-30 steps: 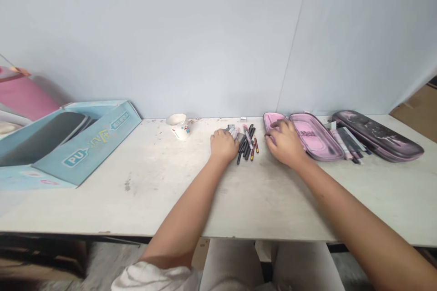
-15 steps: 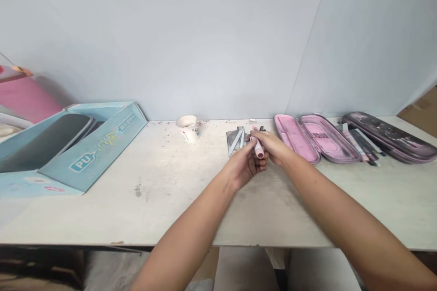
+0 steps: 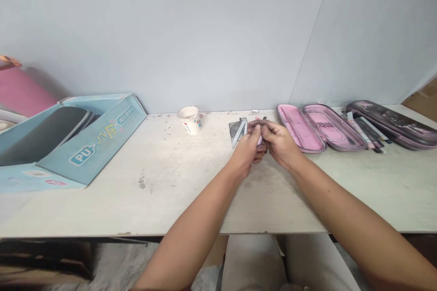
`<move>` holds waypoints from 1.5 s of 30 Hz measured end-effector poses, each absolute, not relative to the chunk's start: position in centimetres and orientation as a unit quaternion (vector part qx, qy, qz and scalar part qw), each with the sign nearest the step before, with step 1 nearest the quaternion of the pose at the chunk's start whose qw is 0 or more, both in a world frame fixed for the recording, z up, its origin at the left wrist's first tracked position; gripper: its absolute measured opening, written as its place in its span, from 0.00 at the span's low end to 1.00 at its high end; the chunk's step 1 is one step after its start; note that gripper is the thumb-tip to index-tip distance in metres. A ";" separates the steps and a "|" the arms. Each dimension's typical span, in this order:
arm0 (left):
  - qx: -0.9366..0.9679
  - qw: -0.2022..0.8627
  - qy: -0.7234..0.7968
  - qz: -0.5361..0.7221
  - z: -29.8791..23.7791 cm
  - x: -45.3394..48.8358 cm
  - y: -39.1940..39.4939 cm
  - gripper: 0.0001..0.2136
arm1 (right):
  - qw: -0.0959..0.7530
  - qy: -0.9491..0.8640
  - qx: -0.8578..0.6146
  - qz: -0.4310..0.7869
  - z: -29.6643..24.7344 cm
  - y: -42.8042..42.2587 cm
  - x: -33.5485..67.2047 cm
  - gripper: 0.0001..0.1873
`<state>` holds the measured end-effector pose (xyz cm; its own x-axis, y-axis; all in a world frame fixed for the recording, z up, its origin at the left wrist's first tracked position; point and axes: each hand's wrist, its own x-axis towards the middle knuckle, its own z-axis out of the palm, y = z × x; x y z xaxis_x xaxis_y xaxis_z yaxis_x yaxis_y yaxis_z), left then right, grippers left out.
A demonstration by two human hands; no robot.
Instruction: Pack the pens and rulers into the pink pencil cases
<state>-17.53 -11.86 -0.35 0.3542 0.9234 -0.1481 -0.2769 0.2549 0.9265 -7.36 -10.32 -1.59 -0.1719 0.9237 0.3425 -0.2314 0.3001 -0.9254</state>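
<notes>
Both my hands meet over the table, fingertips together. My left hand point(image 3: 248, 148) is closed around a small pink tube-shaped object point(image 3: 260, 140), mostly covered by the fingers. My right hand point(image 3: 278, 140) is closed in a pinch against the left fingertips; what lies in its pinch is hidden. Just left of and behind the hands lies a dark flat sheet or card point(image 3: 235, 130) with light set-square-like strips point(image 3: 240, 132) on it. An open pink pencil case point(image 3: 303, 132) lies right of my right hand.
A paper cup point(image 3: 191, 120) stands left of the hands, dark crumbs scattered around it. At far left, a light-blue box point(image 3: 102, 138) holds a dark case point(image 3: 51, 134). On the right are several pens point(image 3: 370, 134) and a closed dark pencil case point(image 3: 392, 122). A wall rises behind.
The hands have turned and drawn closer together, so the pink object, plainly seen before, is now mostly covered. The view has shifted slightly.
</notes>
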 end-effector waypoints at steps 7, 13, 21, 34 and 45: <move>0.442 0.651 0.405 0.466 -0.4 -18.2 -11.1 0.18 | 0.610 -0.565 -0.388 0.397 -1.5 -9.7 -6.3 0.19; 0.264 0.616 0.373 0.641 -0.4 -21.4 -8.1 0.18 | 0.339 -0.809 -0.475 0.070 -3.4 -10.3 -8.5 0.16; 0.211 0.626 0.393 0.639 -1.3 -21.9 -7.1 0.12 | 0.234 -0.851 -0.468 -0.056 -2.6 -10.0 -6.9 0.16; 0.243 0.679 0.348 0.599 -1.2 -20.7 -7.9 0.07 | 0.046 -0.918 -0.314 -0.239 -1.5 -11.7 -3.8 0.09; 0.504 0.543 0.407 0.535 -0.5 -19.9 -9.6 0.08 | 0.383 -0.798 -0.465 -0.026 -1.3 -10.9 -1.1 0.09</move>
